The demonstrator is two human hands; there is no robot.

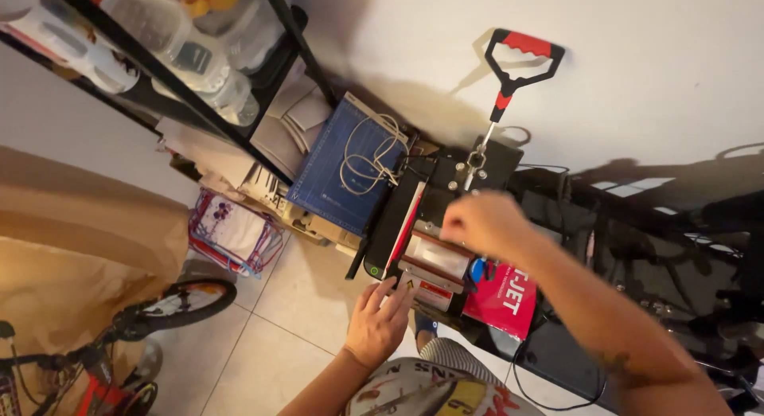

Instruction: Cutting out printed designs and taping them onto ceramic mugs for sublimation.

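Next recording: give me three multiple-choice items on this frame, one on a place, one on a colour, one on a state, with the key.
1. Where does the blue cutting mat lie?
A. beside the black press machine
B. on the floor tiles
C. under the bicycle

2. What colours is the press lever handle?
A. blue and white
B. red and black
C. all green

3. How is the left hand?
A. clenched round the lever
B. open, fingers at the press's front edge
C. holding a bottle

Key: 1 A, the mat's edge adjoins the machine; 2 B, red grip on a black frame; 3 B, its fingers lie spread, while the right hand hovers above the press.
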